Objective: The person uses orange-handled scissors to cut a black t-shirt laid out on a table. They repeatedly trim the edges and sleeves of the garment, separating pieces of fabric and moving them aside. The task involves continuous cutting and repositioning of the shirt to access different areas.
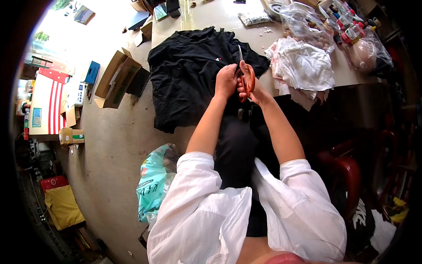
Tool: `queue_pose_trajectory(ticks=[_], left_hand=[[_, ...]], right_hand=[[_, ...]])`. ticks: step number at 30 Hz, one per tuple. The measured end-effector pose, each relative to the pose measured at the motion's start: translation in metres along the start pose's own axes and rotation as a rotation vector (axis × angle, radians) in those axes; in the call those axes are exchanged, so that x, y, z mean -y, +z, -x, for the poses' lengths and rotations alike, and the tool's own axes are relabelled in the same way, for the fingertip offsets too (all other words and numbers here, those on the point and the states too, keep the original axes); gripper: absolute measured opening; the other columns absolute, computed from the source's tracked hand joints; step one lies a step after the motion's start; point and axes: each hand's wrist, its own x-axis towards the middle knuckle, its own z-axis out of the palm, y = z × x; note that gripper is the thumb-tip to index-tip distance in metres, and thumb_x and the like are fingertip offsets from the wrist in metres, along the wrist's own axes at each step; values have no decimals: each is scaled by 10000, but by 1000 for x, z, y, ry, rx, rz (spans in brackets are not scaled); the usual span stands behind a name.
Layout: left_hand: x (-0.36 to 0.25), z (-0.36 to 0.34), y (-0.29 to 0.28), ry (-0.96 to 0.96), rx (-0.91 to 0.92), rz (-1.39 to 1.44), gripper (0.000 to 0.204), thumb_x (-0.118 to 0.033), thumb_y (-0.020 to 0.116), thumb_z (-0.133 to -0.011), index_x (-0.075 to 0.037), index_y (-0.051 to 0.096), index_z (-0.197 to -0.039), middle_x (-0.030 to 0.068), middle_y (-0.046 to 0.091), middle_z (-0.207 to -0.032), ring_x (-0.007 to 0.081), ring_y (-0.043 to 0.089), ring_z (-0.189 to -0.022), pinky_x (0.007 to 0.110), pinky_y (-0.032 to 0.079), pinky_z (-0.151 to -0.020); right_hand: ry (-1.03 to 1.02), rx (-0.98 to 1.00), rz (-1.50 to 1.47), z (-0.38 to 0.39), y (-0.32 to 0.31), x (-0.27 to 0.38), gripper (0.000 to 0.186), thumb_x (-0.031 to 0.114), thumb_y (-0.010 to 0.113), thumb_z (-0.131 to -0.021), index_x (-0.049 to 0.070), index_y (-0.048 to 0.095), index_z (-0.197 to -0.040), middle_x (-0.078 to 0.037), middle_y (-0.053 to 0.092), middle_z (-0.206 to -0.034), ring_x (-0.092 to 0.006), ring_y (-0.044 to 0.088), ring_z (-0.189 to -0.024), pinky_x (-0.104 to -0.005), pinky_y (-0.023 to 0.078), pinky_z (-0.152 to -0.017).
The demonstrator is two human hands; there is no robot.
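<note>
A crumpled black garment (189, 66) with a small pale-and-red mark is spread over the table's near edge, and part of it hangs down. My left hand (226, 82) is closed at the garment, its fingers curled around a gathered piece of black fabric. Close beside it, my right hand (257, 93) grips a pair of scissors (249, 80) by the orange handles. The blades point up and away from me, over the garment. My two hands nearly touch, and the fingertips of the left are partly hidden.
White and pink cloths (305, 66) are piled on the table's (211, 15) right, near clear plastic bags (303, 22) and red-capped bottles (351, 31). An open cardboard box (113, 81) stands to the left. A turquoise plastic bag (151, 185) lies by my left side; a dark red chair (347, 171) is at right.
</note>
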Motion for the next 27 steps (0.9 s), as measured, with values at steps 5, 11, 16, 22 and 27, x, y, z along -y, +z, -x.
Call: queue_pose_trajectory(ticks=[5,11,16,22,27], left_hand=[[-5,8,-4,-15,-44,17,100,-80,569,-847,-11,580,-918,182,609,-843,377,586,-804,428,472,-688],[-5,10,-3,-148,-203,-191,270,-152,636,-825,29,529,-994,194,576,-896,387,553,-860,424,459,-754],[-23,-12,-10,-22,-246,-402,578,-232,755,-680,-17,475,-1137,132,527,-1027,314,513,-980,382,425,-851],[-22,-48,-11,65,-83,-603,43,-127,612,-673,-94,590,-690,46,566,-729,243,554,-779,362,411,-729],[-27,-44,-13,205,25,-465,89,-159,603,-718,-94,570,-667,44,560,-736,240,553,-780,360,415,-728]], right_hand=[[-149,-64,-28,6,4,2,517,627,553,-846,149,416,-705,57,364,-576,-32,340,-399,-171,280,-347],[-134,-82,-3,16,10,-2,521,639,561,-833,150,424,-717,64,376,-587,-27,361,-424,-166,290,-365],[-136,-71,2,14,9,-4,522,649,555,-829,154,419,-732,62,372,-589,-36,366,-428,-170,321,-377],[-94,-52,29,15,12,0,552,682,548,-811,148,433,-730,44,384,-578,-70,393,-427,-200,347,-385],[-158,-48,54,19,13,7,597,743,511,-785,154,440,-717,26,400,-596,-91,421,-461,-234,369,-412]])
